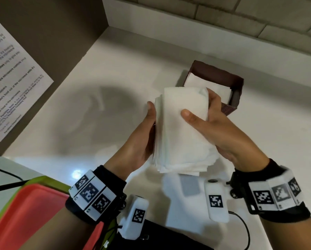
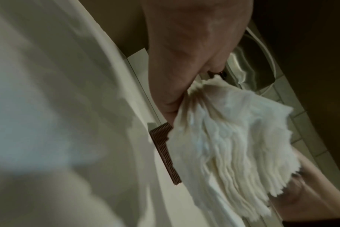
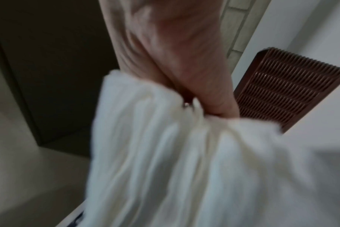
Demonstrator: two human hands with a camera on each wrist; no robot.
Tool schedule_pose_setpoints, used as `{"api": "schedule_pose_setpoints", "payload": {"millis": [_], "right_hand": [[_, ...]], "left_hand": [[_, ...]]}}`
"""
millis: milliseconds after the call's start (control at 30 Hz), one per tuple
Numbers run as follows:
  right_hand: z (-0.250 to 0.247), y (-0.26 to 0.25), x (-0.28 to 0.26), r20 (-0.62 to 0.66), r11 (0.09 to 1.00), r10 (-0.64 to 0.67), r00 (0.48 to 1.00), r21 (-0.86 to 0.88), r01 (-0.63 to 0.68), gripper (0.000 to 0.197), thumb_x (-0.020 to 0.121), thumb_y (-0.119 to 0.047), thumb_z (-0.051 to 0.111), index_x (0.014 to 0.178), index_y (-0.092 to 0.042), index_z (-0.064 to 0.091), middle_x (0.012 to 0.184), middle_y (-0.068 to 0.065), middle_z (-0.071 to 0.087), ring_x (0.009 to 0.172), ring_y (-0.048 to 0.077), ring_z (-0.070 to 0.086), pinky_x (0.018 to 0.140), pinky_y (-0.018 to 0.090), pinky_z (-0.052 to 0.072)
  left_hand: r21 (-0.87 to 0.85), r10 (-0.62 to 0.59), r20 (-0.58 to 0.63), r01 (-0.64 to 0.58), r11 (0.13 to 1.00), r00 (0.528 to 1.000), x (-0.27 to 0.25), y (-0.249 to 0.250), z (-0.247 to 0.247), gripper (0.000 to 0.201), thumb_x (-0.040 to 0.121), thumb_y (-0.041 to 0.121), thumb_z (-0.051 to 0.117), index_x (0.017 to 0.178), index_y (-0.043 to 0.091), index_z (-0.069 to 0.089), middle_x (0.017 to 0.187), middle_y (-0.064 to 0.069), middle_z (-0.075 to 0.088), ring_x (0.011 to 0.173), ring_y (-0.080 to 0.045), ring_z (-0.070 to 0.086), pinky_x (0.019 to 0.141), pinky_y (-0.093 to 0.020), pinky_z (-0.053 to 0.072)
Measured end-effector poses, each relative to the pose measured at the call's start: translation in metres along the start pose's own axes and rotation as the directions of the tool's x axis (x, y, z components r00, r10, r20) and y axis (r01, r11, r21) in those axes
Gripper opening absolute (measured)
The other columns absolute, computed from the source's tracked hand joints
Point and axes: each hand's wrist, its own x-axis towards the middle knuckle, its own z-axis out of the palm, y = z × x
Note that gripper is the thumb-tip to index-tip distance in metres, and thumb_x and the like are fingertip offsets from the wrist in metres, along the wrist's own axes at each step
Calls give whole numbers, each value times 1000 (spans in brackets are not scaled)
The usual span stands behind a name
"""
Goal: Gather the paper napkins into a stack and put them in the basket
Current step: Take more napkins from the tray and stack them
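White napkins (image 1: 180, 127), brown slatted basket (image 1: 238, 91)

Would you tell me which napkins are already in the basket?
The flat napkins inside the brown basket; the thick stack is held above the counter by both hands.

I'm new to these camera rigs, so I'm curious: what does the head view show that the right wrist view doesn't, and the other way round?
Only the head view shows the left hand, napkins already in the basket, the printed notice and the red tray. Only the right wrist view shows the basket's slatted side wall close up. Both show the right hand gripping the napkin stack, and the white counter.
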Motion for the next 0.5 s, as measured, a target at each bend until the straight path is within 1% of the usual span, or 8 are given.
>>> {"api": "schedule_pose_setpoints", "payload": {"millis": [33,100,200,267,333,367,433,500], "right_hand": [[6,1,0,-29,1000,1,1000,-20,-1,91,87,-35,65,150,-34,0,131,-22,47,116,1,57,92,20,52],[18,4,0,-77,999,-9,997,-53,5,96,89,-38,62,151,-31,-12,133,-24,45,122,5,53,99,26,49],[22,10,3,-124,996,78,989,-23,-82,99,88,-53,58,151,-29,-15,148,-7,41,129,13,49,107,34,43],[16,13,3,-97,977,199,975,99,-189,103,81,-63,59,154,-23,-1,150,-4,43,129,15,52,109,37,42],[14,18,3,-9,948,276,961,165,-271,92,76,-69,59,146,-14,35,134,2,62,117,19,64,102,39,48],[18,20,1,11,945,287,958,162,-285,85,74,-71,58,138,-16,49,125,3,68,111,21,67,99,40,51],[26,28,0,-53,954,265,963,158,-254,84,68,-75,59,133,-23,53,123,1,69,112,23,67,100,43,50],[29,32,-1,-102,971,195,975,159,-178,78,70,-72,59,133,-27,52,122,-1,69,111,22,67,100,44,50]], "left_hand": [[-5,20,27,-20,1000,999,-1,0,2,76,83,70,31,138,23,54,129,4,68,121,-11,62,103,-32,46],[16,60,48,-61,998,997,-1,-2,7,62,86,61,46,132,21,58,127,-1,69,118,-16,64,99,-33,51],[54,88,-32,-86,995,996,1,-5,9,42,88,29,62,126,10,62,120,-14,71,110,-28,69,92,-39,55],[19,82,-53,-81,997,995,2,-6,7,44,89,26,61,129,8,60,124,-16,69,114,-32,66,98,-44,51],[-4,69,-62,-69,998,996,2,-6,7,43,91,27,60,130,10,60,123,-14,69,114,-31,66,96,-42,53],[7,66,-67,-66,998,996,2,-7,9,42,91,27,61,130,11,60,121,-12,70,112,-29,67,93,-40,55],[32,68,-95,-65,997,993,4,-11,15,46,88,27,65,131,13,58,119,-11,72,109,-27,69,89,-38,57],[31,66,-130,-63,998,989,6,-13,20,50,86,25,68,133,12,56,119,-11,72,108,-27,70,87,-39,58]]}}
